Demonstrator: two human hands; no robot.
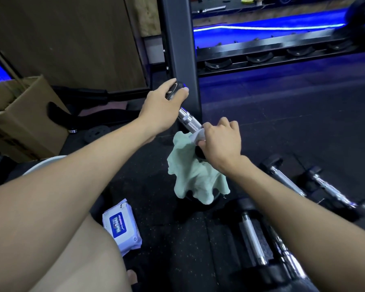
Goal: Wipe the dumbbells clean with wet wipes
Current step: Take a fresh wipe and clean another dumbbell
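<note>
Dumbbell (187, 116) tilted, held above floor (177, 239), upper head far from person, lower end hidden under green cloth (195, 175). Left hand (163, 104) stretched forward, fingers curled over dumbbell's upper black head. Right hand (221, 142), wrist bent, pinches white wipe (197, 134) around lower end of dumbbell's chrome handle. Cloth hangs below dumbbell. Wipe pack (121, 225) on floor, nearer person, left of dumbbell. Other dumbbells (289, 182) lie on floor right of held dumbbell.
</note>
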